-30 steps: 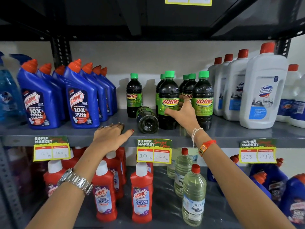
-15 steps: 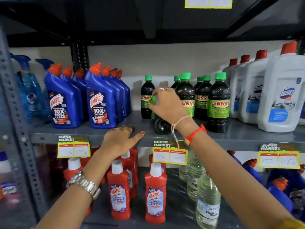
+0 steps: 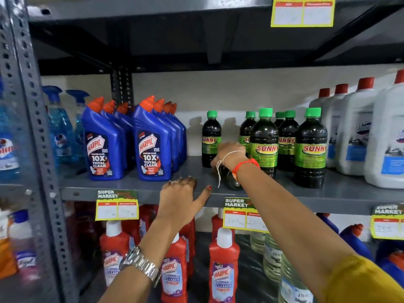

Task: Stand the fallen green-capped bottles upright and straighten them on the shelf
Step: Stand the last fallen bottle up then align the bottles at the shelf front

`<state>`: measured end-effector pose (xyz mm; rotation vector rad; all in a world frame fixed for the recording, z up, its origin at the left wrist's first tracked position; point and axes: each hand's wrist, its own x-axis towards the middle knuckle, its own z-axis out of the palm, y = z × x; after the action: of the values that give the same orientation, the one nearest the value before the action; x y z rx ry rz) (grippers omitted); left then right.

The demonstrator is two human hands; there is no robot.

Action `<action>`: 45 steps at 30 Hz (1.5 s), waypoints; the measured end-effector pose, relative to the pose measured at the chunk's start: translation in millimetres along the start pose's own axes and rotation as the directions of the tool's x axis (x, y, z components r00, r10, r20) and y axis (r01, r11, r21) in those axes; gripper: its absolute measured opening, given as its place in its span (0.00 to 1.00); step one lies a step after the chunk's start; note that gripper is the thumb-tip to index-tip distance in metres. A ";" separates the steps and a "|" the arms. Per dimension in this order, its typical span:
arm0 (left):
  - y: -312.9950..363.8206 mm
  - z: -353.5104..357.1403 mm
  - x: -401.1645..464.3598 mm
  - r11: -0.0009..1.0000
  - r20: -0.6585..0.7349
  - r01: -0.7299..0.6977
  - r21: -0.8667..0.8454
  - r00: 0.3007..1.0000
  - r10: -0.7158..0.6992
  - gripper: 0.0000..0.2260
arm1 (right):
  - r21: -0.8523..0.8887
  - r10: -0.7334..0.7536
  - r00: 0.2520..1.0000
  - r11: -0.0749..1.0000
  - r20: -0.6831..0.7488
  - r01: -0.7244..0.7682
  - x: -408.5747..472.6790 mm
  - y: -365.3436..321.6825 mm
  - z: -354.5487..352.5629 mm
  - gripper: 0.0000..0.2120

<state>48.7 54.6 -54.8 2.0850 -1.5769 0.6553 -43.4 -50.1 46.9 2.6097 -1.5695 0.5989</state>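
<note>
Several dark green-capped Sunny bottles (image 3: 264, 141) stand upright on the grey middle shelf (image 3: 131, 182); one more upright bottle (image 3: 211, 138) stands apart to their left. A fallen bottle (image 3: 232, 181) lies on its side with its base towards me, mostly hidden under my right wrist. My right hand (image 3: 229, 153) reaches down over it and its fingers curl around the bottle's far part. My left hand (image 3: 181, 193) rests flat on the shelf's front edge, fingers spread, holding nothing.
Blue Harpic bottles (image 3: 150, 143) stand to the left, white red-capped bottles (image 3: 358, 130) to the right. A grey upright post (image 3: 32, 127) is at far left. Red Harpic bottles (image 3: 223, 267) and clear bottles fill the lower shelf. Price tags (image 3: 117, 205) hang from the edge.
My right hand has left the upright bottles, moved left and dropped onto the fallen bottle. The view has shifted closer and to the left. My left hand stays on the shelf edge.
</note>
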 end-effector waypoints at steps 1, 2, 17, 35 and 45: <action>-0.3 1.1 0.3 1.000 0.001 -0.003 0.003 1.000 0.003 0.34 | 0.041 0.014 1.000 0.999 -0.012 -0.014 -0.1 1.7 -0.3 0.25; -0.3 1.6 0.5 1.000 0.003 -0.002 0.004 1.000 0.002 0.34 | 0.059 0.034 0.999 0.998 -0.038 -0.032 -0.2 4.2 -1.4 0.25; 0.2 1.9 0.4 1.000 0.020 0.022 -0.007 1.000 -0.022 0.32 | 0.573 0.009 0.906 0.778 -0.423 0.259 -0.9 4.5 -5.6 0.38; 0.4 1.1 0.8 1.000 -0.005 0.006 -0.007 1.000 -0.006 0.36 | 0.771 0.060 0.985 0.630 -0.162 0.089 -13.6 16.5 14.1 0.40; -0.1 2.5 2.2 1.000 -0.009 0.004 -0.005 1.000 -0.004 0.36 | 0.667 0.072 0.979 0.742 -0.189 0.074 -13.2 9.0 28.2 0.49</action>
<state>49.5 51.4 -55.5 2.0780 -1.5677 0.6574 -48.0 -49.8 14.8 2.8496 -1.4758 1.6572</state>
